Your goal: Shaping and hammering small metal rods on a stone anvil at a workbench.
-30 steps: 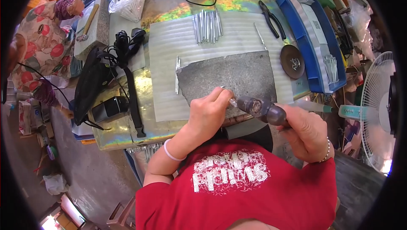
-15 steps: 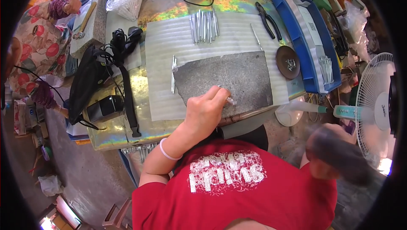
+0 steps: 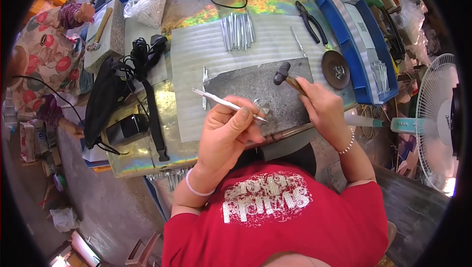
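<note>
My left hand (image 3: 227, 132) is closed round a slim silvery metal rod (image 3: 223, 102), pinched between thumb and fingers and held slantwise over the near part of a dark grey stone slab (image 3: 246, 77). The rod's lower right end points down at the slab; I cannot tell whether it touches. Beside it on the slab lies a small shiny round piece (image 3: 262, 103), partly hidden by my fingers. My right hand (image 3: 325, 107) grips the wooden handle of a small hammer (image 3: 282, 73), its dark head raised over the slab's right half.
Several metal rods (image 3: 238, 32) lie in a row on a white foam sheet (image 3: 189, 50). To the right are black-handled pliers (image 3: 310, 21), a brown dish (image 3: 330, 61) of small pieces, a blue bin (image 3: 351, 73) and a fan (image 3: 440, 124). A black bag (image 3: 105, 95) lies left; another person (image 3: 46, 55) sits beyond.
My right hand has swung in from the lower right, bringing the hammer over the slab. My left hand has turned palm up, showing the rod.
</note>
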### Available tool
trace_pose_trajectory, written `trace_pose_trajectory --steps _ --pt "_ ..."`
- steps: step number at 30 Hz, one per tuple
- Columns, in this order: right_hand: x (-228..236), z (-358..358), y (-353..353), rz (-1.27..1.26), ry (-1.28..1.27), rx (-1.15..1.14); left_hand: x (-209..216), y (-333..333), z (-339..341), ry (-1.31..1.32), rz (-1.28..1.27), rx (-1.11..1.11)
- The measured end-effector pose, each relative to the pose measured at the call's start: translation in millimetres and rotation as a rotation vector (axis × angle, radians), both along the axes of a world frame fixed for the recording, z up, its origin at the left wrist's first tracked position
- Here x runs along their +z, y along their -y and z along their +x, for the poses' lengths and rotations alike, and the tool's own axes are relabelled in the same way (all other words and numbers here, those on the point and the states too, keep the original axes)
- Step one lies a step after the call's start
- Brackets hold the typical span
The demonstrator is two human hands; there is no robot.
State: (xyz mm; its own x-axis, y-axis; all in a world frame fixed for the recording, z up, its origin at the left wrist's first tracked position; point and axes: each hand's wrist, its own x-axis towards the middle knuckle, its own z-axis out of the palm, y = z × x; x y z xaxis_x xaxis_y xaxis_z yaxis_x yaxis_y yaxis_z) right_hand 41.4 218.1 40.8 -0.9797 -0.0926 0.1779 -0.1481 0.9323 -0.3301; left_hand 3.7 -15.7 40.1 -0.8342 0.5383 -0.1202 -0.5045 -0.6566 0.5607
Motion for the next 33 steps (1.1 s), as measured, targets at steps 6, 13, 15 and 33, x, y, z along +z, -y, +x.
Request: trace_pose_trajectory --steps 6,13,15,33 --pt "10 -6 24 -0.541 -0.127 0.182 -2 -12 13 0.292 0.207 -0.028" --pt "-9 7 58 -1.339 0.031 0.085 -18 -29 26 0.366 0.293 -0.097" --pt "-11 6 55 -1.295 -0.027 0.138 -12 -26 30 0.384 0.239 -0.097" --pt "5 -2 58 -1.651 0.8 0.008 -6 16 34 -0.096 -0.477 -0.289"
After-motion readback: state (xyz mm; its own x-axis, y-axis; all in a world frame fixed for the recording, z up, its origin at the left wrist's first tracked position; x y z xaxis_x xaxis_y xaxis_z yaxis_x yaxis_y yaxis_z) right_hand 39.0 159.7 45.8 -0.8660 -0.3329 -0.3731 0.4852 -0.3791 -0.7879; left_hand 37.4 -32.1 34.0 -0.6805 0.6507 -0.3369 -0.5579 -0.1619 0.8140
